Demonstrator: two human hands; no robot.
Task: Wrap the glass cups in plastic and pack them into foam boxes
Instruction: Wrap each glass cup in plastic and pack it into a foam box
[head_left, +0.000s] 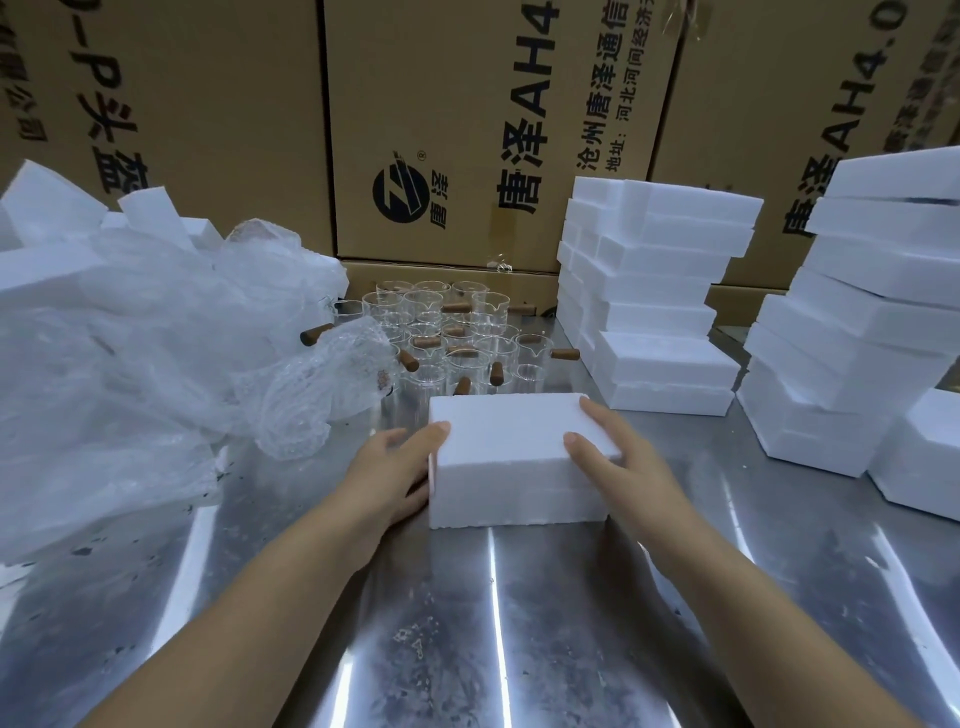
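While tall printed cardboard cartons (457, 130) wall off the back, the shiny metal worktop (519, 623) carries a heap of crumpled clear plastic (130, 338) on the left and stacks of white foam boxes (660, 291) on the right. At its middle sits one closed foam box (509, 447), and just behind it stands a cluster of bare glass cups (452, 338) with brown handles. The left hand (395, 467) clasps the box's left end and the right hand (618, 462) its right end, each thumb laid over the top edge.
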